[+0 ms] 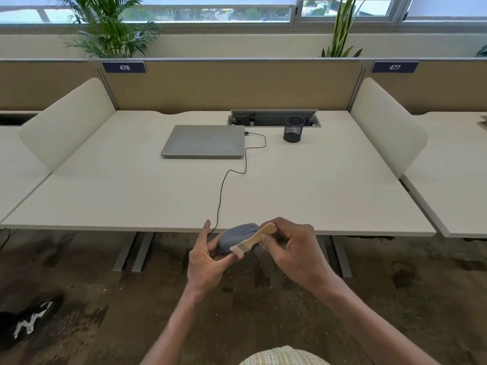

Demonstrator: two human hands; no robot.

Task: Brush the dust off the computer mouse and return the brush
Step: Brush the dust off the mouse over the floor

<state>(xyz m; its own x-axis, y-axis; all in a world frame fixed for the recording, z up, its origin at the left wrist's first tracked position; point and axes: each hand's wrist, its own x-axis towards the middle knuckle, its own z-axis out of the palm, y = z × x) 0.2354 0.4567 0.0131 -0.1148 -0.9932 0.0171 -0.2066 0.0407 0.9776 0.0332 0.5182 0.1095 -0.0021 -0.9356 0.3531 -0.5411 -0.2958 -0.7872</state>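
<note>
Mouse first: the grey-blue, rounded plastic computer mouse (238, 236) is off the desk, cradled in your left hand (208, 256) just past the near edge of the white desk (316, 185), at about 6 o'clock from the closed silver laptop (204, 140). Your left fingers are only loosely curled under and beside it, thumb raised at 11 o'clock, so the hold looks light. Your right hand (292, 250) pinches the pale wooden handle of the small flat brush (253, 239), fingers curled tight round it, with the light bristles lying on the mouse's near side.

The risks from here:
- A firm stroke toward 7 o'clock could push the mouse out of that loose cradle, and it hangs over the floor, not the desk.
- Its thin black cable (224, 185) runs up to the laptop's right side; pulling the mouse toward you could tug the plug or drag the laptop.
- The black mesh pen cup (293, 129), at 1 o'clock across the desk, is probably where the brush goes back; a long reach could tip it.
</note>
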